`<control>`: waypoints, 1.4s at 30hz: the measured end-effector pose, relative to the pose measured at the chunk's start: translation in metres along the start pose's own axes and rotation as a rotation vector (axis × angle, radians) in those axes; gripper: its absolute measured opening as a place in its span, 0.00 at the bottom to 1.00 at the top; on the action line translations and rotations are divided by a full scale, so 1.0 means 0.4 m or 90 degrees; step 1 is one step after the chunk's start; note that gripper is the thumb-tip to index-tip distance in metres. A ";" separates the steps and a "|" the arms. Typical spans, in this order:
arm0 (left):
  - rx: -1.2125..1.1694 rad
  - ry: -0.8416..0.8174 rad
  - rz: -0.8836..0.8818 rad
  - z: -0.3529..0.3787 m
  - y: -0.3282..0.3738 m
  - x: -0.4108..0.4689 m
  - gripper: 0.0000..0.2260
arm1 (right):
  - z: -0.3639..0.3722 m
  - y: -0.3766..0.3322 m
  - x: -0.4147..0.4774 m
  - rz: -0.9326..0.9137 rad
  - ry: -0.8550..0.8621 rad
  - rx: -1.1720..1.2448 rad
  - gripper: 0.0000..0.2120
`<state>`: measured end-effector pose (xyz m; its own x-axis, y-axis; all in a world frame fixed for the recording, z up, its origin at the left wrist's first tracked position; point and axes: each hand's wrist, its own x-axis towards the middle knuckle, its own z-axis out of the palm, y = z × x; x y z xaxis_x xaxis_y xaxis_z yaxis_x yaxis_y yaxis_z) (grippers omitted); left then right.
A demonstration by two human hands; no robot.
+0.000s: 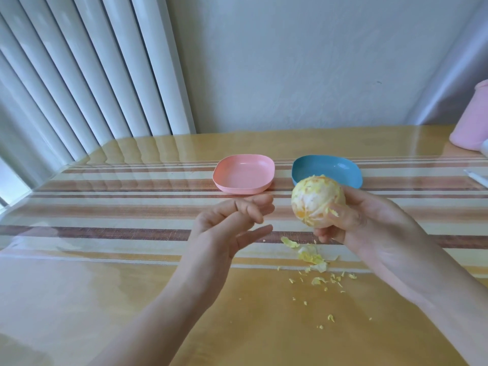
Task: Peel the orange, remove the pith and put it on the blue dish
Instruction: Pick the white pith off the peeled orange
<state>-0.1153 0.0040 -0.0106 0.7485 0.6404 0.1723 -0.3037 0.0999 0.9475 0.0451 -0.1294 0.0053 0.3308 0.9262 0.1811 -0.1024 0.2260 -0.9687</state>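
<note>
Peeled round orange (317,199), pale with white pith, is clamped in the fingers (343,215) of the right hand (369,228), thumb across its near side, palm turned up. It is held above the glossy striped desk (132,233), just in front of the blue plastic dish (327,167). It shows no long axis, and a bare patch of flesh faces lower left. Apart from the fruit, the left hand (232,220) has its fingers loosely curled; whether they pinch anything I cannot tell. Yellowish pith scraps (311,257) lie on the desk below

Glossy wooden table (105,299), plain white wall (290,62), vertical blinds (79,75) left.
</note>
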 end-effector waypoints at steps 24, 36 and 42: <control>0.191 -0.014 -0.074 0.019 0.001 -0.009 0.07 | -0.026 0.016 0.015 0.034 0.002 0.188 0.34; -0.107 -0.154 -0.242 0.010 -0.007 0.005 0.18 | -0.003 0.023 0.000 -0.032 -0.038 -0.035 0.27; -0.117 -0.220 -0.211 0.010 -0.015 0.008 0.25 | 0.033 0.036 -0.008 -0.085 -0.021 -0.055 0.19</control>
<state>-0.1088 0.0025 -0.0147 0.9640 0.2650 -0.0214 -0.0917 0.4071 0.9088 0.0300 -0.1252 -0.0071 0.3054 0.8993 0.3130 0.0225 0.3218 -0.9465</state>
